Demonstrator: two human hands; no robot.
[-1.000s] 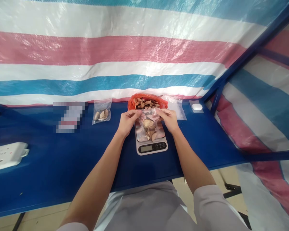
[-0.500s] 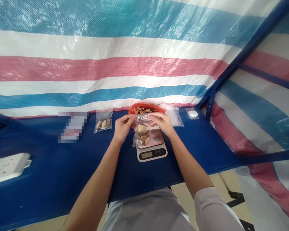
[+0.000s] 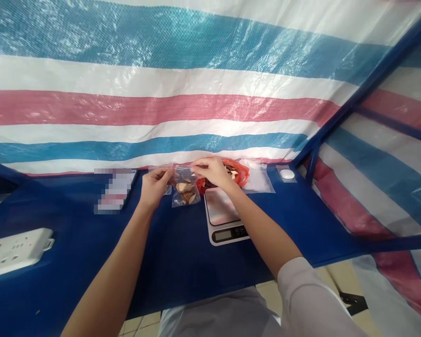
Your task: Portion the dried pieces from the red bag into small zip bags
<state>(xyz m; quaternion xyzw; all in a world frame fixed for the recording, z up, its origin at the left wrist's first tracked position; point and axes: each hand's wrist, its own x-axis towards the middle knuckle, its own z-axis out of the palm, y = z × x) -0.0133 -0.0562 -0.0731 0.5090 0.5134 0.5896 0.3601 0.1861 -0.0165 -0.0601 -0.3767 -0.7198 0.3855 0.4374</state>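
Note:
Between my two hands hangs a clear zip bag (image 3: 185,189) with several pale brown dried slices in its lower part. My left hand (image 3: 156,186) pinches the top left corner of the bag. At the top right corner, the fingers of my right hand (image 3: 212,169) are closed on its edge. Right of the bag stands a white kitchen scale (image 3: 221,208), its platform bare where it shows; my right forearm covers part of it. Behind my right hand lies a red plastic bag (image 3: 243,174) full of similar slices. Another clear bag (image 3: 168,189) is mostly hidden behind my left hand.
A stack of clear empty bags (image 3: 259,180) lies right of the red bag. Farther right is a small clear packet with a white round object (image 3: 286,174). At left are a blurred-out item (image 3: 115,192) and a white power strip (image 3: 19,250) on the blue table (image 3: 182,262).
Both hands have moved left with the filled zip bag, from over the scale to beside it. The scale's platform is uncovered. The camera view has shifted slightly.

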